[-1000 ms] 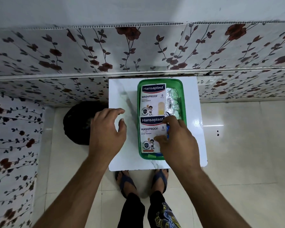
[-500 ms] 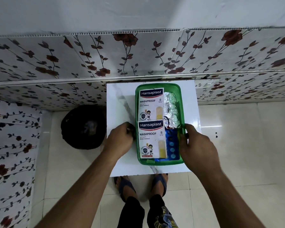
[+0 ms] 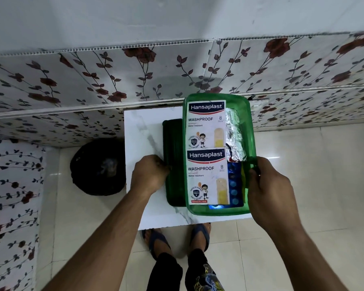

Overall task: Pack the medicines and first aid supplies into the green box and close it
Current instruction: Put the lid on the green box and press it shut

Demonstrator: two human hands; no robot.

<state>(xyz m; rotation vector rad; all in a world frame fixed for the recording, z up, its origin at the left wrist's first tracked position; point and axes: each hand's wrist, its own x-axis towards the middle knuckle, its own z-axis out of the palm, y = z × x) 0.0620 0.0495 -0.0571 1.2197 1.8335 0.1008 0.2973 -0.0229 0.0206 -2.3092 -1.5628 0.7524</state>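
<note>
With both hands at the green box (image 3: 216, 210) on the white table (image 3: 143, 131), packing looks finished and closing is in hand. Near, the right hand (image 3: 270, 189) pinches the box's right rim; the left hand (image 3: 149, 175) grips the dark green lid (image 3: 173, 160) lying beside it. Farther in, two plaster packs (image 3: 206, 152) cover foil strips (image 3: 235, 133). Next, the lid must swing over.

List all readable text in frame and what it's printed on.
"Hansaplast", "WASHPROOF", "8": far plaster pack.
"Hansaplast", "WASHPROOF", "8": near plaster pack.
"Water resistant": under WASHPROOF on both packs.
Shield badges, line under each "8", red strip at the near pack's bottom: too small to read.
Foil strip, blue blister strip: nothing legible.
</note>
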